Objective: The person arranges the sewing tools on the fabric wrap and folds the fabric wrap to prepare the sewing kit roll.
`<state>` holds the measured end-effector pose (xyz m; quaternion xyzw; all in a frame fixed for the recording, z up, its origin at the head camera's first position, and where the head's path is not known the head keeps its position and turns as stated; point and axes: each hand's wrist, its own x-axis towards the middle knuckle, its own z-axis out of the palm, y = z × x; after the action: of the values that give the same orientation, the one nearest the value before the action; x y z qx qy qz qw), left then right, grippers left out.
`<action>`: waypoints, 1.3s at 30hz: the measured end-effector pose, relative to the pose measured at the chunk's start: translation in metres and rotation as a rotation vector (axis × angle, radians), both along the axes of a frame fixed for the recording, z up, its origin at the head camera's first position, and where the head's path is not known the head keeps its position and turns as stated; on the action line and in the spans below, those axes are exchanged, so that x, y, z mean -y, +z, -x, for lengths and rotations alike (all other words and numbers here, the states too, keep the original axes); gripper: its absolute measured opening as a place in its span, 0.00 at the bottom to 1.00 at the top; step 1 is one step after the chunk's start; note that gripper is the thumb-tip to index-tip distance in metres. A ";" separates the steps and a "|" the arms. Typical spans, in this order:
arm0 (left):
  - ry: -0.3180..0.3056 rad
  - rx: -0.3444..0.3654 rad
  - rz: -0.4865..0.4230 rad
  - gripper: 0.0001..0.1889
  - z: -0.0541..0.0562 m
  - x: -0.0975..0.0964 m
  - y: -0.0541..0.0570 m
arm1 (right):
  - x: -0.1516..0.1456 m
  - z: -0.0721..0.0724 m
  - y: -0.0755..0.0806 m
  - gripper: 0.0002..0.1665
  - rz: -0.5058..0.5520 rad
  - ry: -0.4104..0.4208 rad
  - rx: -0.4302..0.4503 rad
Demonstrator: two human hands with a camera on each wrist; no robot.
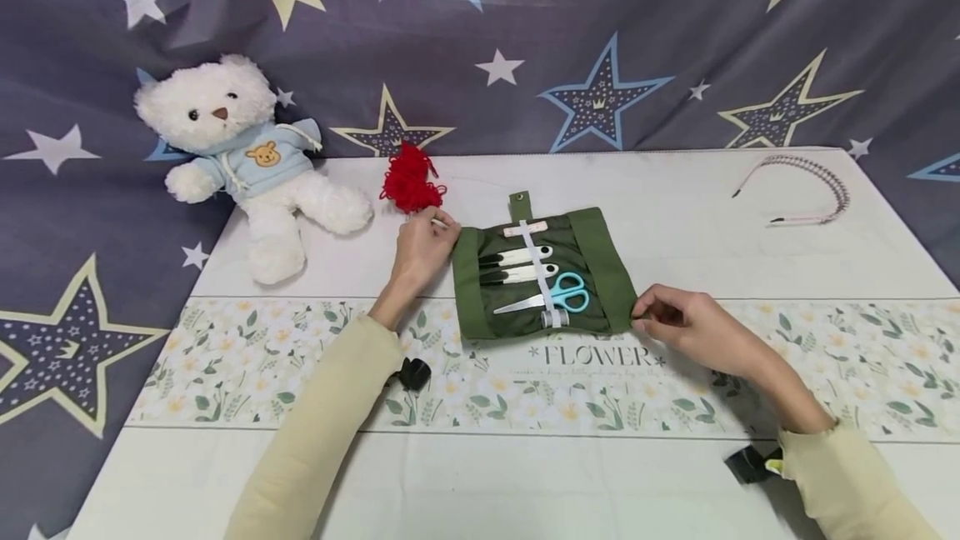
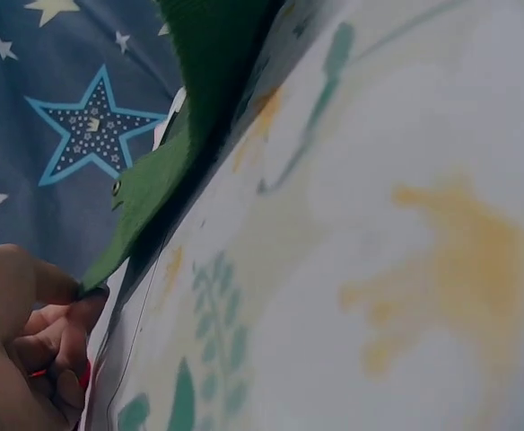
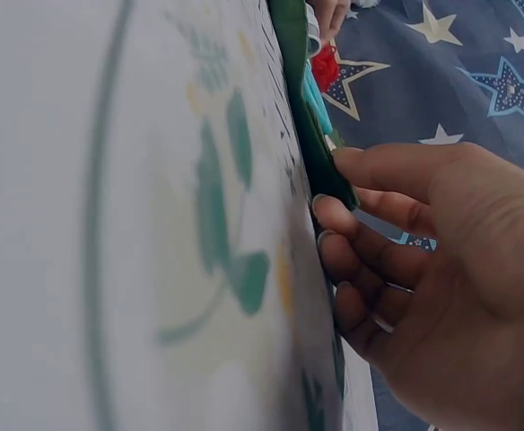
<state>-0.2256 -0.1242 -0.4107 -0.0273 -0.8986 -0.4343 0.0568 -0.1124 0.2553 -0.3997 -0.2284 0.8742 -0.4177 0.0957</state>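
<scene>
A green fabric sewing pouch (image 1: 611,265) lies unfolded on the table, its snap tab pointing to the back. Under its white strap sit blue-handled scissors (image 1: 572,292), two white-handled tools (image 1: 525,265), a small pale pink item (image 1: 525,229) and a small grey cylinder (image 1: 556,318). My left hand (image 1: 426,247) pinches the pouch's far left corner, which the left wrist view shows lifted off the table. At the near right corner, my right hand (image 1: 693,325) pinches the green edge between thumb and index finger.
A bundle of red yarn (image 1: 411,179) lies just beyond my left hand. The white teddy bear (image 1: 258,173) in a blue hoodie sits at the back left. A headband (image 1: 840,182) rests at the back right. The table (image 1: 480,482) has a floral strip across it.
</scene>
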 end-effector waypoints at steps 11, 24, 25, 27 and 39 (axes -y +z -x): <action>-0.049 -0.038 0.003 0.08 0.008 -0.007 -0.003 | 0.010 -0.015 0.004 0.08 -0.064 0.090 0.040; -0.081 0.078 0.030 0.15 -0.003 -0.004 0.005 | 0.014 -0.017 0.006 0.09 -0.066 0.113 0.070; -0.086 0.098 0.043 0.16 -0.005 -0.004 0.007 | 0.014 -0.017 0.006 0.09 -0.067 0.111 0.071; -0.102 0.146 0.065 0.19 -0.010 -0.003 0.012 | 0.013 -0.017 0.006 0.09 -0.068 0.108 0.072; -0.367 0.079 0.243 0.20 -0.068 0.008 0.030 | 0.012 -0.014 0.007 0.11 -0.081 0.098 0.054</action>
<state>-0.1572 -0.1327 -0.3806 -0.1798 -0.9258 -0.3266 -0.0623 -0.0979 0.2429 -0.3929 -0.2557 0.8752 -0.3829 0.1485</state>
